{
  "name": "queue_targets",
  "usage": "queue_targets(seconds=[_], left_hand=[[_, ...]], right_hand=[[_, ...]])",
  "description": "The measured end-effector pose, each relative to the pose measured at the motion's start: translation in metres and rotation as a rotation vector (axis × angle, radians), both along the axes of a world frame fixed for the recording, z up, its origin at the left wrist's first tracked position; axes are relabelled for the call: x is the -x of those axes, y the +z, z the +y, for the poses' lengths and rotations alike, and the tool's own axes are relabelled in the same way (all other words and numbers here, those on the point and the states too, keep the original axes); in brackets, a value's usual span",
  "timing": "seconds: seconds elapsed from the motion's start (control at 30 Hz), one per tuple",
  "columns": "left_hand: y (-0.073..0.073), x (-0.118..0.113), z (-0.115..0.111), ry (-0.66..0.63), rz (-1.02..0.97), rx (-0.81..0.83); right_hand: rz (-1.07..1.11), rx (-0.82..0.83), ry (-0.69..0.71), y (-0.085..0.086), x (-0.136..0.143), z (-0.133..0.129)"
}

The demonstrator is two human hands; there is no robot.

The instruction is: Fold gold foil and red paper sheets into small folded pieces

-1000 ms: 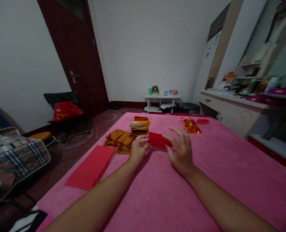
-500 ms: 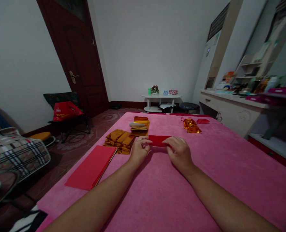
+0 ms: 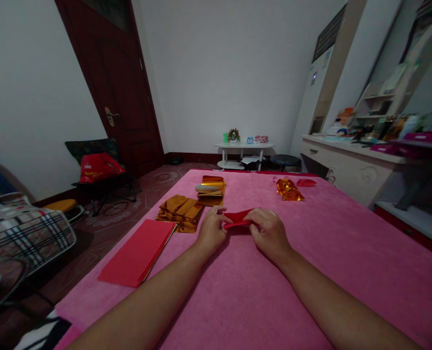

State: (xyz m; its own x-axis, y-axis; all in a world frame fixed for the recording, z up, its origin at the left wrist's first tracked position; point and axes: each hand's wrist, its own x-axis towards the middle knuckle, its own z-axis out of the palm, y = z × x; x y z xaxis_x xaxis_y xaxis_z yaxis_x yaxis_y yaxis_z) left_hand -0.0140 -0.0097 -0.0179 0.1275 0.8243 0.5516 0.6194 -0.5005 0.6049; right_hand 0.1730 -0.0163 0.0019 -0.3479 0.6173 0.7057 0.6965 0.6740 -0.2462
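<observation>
A small folded piece of red paper (image 3: 237, 218) is stretched between my two hands, just above the pink cloth (image 3: 237, 291). My left hand (image 3: 213, 227) pinches its left end between thumb and fingers. At the right end, my right hand (image 3: 270, 228) grips it the same way, fingers curled over the top. Left of my left hand lies a pile of folded gold foil paper (image 3: 181, 211). Behind that sits another stack of gold foil (image 3: 212, 197) with a grey oval object (image 3: 206, 187) on top. A stack of red paper sheets (image 3: 139, 253) lies near my left forearm.
Crumpled gold foil (image 3: 289, 189) and a small red folded piece (image 3: 306, 183) lie at the table's far right. Beyond the table stand a white side table (image 3: 245, 145), a black stool (image 3: 285, 160) and, to the right, a cluttered dresser (image 3: 350, 155).
The red paper was held flat and level; now it is bent and tilted, its left end lower. Both hands have shifted only slightly, still gripping it.
</observation>
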Motion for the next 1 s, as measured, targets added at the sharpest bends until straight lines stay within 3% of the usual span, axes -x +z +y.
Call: queue_targets(seconds=[0.43,0.6,0.7,0.83,1.0], left_hand=[[0.0,0.001,0.001,0.016,0.133,-0.01],[0.011,-0.002,-0.012,0.106,0.205,-0.171],[0.023,-0.008,-0.023,-0.022,0.248,-0.252],[0.027,-0.015,-0.03,-0.208,0.291,-0.206],[0.013,-0.01,-0.021,-0.162,0.27,-0.093]], right_hand=[[0.047,0.034,-0.016,-0.002,-0.001,0.002],[0.12,0.082,-0.042,-0.007,-0.006,0.009],[0.158,0.093,-0.057,-0.009,-0.007,0.011],[0.125,0.132,-0.023,-0.009,-0.005,0.008],[0.019,0.224,-0.032,-0.009,-0.003,0.0]])
